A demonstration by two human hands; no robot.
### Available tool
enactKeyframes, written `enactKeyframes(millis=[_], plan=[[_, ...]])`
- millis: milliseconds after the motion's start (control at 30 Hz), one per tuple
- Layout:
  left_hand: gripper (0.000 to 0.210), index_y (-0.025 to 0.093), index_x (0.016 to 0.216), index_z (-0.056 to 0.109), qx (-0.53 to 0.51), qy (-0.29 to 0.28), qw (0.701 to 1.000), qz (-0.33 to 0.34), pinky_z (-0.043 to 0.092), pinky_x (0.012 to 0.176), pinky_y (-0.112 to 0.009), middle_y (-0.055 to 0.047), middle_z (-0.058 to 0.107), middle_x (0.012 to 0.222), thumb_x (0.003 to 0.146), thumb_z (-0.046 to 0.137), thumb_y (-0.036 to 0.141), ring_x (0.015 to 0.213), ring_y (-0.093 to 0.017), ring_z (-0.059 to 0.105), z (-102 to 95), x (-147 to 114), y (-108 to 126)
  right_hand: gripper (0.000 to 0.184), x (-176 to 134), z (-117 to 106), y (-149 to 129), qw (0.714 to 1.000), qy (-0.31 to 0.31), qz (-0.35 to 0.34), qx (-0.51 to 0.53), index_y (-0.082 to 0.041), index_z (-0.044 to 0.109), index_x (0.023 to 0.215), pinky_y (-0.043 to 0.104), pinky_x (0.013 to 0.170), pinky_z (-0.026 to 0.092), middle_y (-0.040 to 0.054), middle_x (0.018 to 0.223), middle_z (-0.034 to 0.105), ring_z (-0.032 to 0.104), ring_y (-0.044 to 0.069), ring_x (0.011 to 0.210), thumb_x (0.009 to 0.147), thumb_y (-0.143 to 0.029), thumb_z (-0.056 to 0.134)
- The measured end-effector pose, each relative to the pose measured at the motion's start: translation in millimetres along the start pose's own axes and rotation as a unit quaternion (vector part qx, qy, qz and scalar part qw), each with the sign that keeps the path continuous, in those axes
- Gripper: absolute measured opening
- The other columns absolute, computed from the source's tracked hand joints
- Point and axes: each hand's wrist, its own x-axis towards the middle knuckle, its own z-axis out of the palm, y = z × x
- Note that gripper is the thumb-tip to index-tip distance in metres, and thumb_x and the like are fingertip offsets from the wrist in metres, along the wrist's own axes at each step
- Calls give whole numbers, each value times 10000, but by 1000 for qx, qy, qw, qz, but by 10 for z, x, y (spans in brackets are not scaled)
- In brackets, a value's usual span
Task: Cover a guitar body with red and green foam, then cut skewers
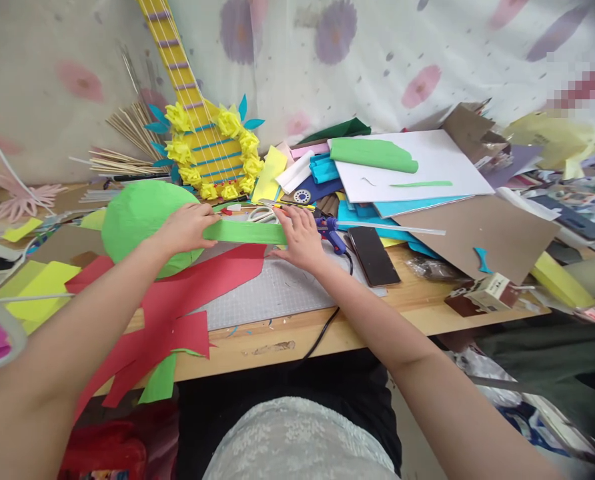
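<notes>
A strip of green crepe paper (250,232) stretches level between my two hands, over the grey cutting mat (242,293). My left hand (187,230) grips its left end, fingers bent over the paper. At the other end, my right hand (300,237) holds the strip with fingertips on top and thumb lower. Behind my left wrist is a round green paper-covered disc (137,217). Red paper pieces (172,293) spread beneath my left forearm, with a green scrap (160,380) hanging at the table edge. Just right of my right hand lies a blue glue gun (332,233) with a clear glue stick.
A yellow toy guitar (212,157) trimmed with paper flowers leans at the back, beside wooden sticks (132,143). A black phone (373,256) lies right of the mat. White board (412,160) carries a green crepe roll (372,155). Brown cardboard (482,227) and a small box (482,293) sit right.
</notes>
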Motion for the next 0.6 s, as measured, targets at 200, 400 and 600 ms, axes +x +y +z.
enactKeyframes(millis=[200, 400, 600], plan=[[661, 183, 1199, 601, -54, -41, 998, 2, 342, 1004, -408, -129, 565, 1201, 614, 688, 478, 1135, -311, 494, 28, 100, 197, 449, 131, 110, -24, 993, -110, 33, -42, -101, 552, 1144, 398, 852, 400, 172, 1095, 632, 551, 304, 1031, 765, -322, 647], [667, 182, 1244, 554, -74, 0, 996, 41, 323, 1027, -405, -128, 555, 1258, 675, 674, 510, 1186, -292, 475, 159, 242, 649, 433, 60, 118, -59, 993, -97, 52, -36, -116, 561, 1106, 376, 819, 400, 150, 1063, 645, 569, 288, 1002, 762, -362, 656], [524, 220, 1173, 620, -144, 8, 989, 6, 417, 928, -368, -84, 579, 1205, 714, 635, 473, 1078, -264, 547, 285, 282, 724, 530, 2, 124, -75, 994, -92, 54, -20, -124, 562, 1102, 400, 824, 393, 160, 1063, 641, 563, 312, 1007, 756, -519, 633]])
